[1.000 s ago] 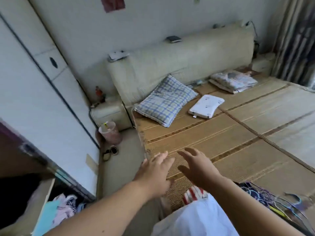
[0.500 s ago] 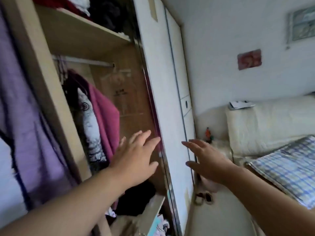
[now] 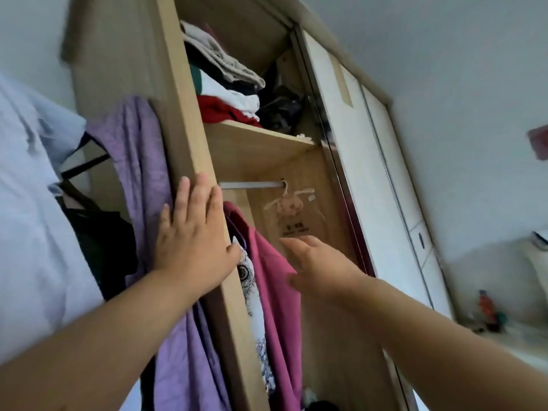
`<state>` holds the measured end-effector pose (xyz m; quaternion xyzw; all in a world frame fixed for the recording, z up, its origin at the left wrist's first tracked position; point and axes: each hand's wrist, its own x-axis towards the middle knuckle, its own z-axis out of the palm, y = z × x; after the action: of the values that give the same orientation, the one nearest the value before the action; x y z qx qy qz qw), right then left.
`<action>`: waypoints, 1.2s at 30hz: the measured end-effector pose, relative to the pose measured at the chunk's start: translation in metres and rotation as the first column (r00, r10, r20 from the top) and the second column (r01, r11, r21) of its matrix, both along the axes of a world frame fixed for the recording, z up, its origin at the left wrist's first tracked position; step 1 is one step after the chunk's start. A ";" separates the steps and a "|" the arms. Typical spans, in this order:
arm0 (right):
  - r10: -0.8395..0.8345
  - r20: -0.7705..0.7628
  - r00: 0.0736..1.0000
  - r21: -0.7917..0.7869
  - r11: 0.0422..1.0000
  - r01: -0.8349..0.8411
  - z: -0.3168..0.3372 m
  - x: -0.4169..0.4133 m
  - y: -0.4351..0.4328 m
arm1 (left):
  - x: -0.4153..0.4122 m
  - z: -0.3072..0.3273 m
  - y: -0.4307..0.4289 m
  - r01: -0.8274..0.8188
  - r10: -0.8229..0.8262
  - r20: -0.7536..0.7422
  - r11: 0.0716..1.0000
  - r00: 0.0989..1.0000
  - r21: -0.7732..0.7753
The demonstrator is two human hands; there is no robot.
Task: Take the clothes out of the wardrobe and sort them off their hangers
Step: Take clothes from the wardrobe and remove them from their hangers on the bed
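Wood-grain wardrobe [image 3: 326, 336], seen from low down. Closest in, the left hand [image 3: 192, 247] lies flat on the upright panel [image 3: 184, 120], fingers straight, gripping nothing. The right hand [image 3: 320, 268] is held out just in front of the pink top [image 3: 275, 292], fingers loose and spread, empty too. That pink top hangs below the rail [image 3: 249, 185] beside a white patterned garment [image 3: 252, 295]. A purple shirt [image 3: 139, 161] hangs left of the panel. Further up there's a bare hanger [image 3: 292, 197] on the rail, then folded clothes [image 3: 225, 81] stacked on the shelf [image 3: 261, 140].

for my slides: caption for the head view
Left hand rests on the wardrobe divider; right hand reaches toward the hanging magenta garment.
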<state>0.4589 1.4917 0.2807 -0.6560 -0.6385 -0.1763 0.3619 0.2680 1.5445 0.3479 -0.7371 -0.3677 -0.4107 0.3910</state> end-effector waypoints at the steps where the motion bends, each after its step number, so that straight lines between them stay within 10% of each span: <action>1: 0.018 0.009 1.000 0.002 1.000 -0.018 0.007 0.000 0.010 | 0.001 0.007 0.001 -0.006 0.006 0.016 1.000 1.000 0.004; 18: 0.336 0.281 0.899 -0.129 0.941 -0.312 0.095 -0.011 0.205 | 0.056 0.050 0.011 -0.363 0.337 0.166 0.917 0.927 0.164; 36: 0.179 -0.170 0.969 0.125 0.979 -0.159 0.114 0.043 0.254 | 0.057 0.047 0.015 -0.501 0.465 0.188 0.818 0.865 0.281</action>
<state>0.5021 1.7459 0.3942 -0.5915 -0.6458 -0.1196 0.4678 0.3248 1.5597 0.3952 -0.5220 -0.4922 -0.3921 0.5757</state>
